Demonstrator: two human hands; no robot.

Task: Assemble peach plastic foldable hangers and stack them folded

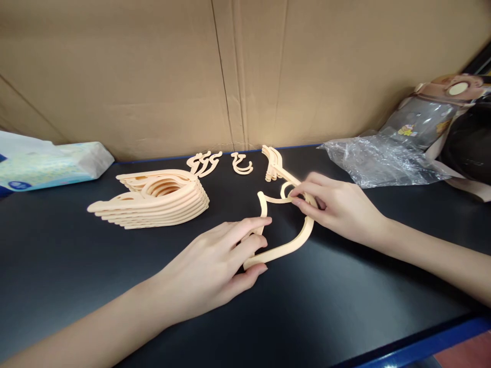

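Landmark: stack of cream plastic pieces (164, 212), lying on the dark tabletop (69, 260), nested one over another, open ends towards its left; all places below are taken from this stack.
Frame in hand: one curved cream frame (286, 249), to the right of the stack and apart from it; a small ring (284, 190) shows at its upper side.
My left hand (215, 255): just right of and nearer to me than the stack; fingers bent over the frame's left end, thumb at its lower arm, gripping it between them.
My right hand (339, 202): well to the right of the stack; thumb and forefinger pinching the frame beside the ring; the exact part pinched is hidden.
Hook pieces (207, 162): just behind the stack's right end; a smaller hook group (245, 170) lies further right.
Curved strips (272, 161): right of the stack, bunched together behind the frame.
Tissue packet (57, 163): left of and behind the stack.
Clear plastic bag (379, 161): far right of the stack, in front of a bottle (420, 117).
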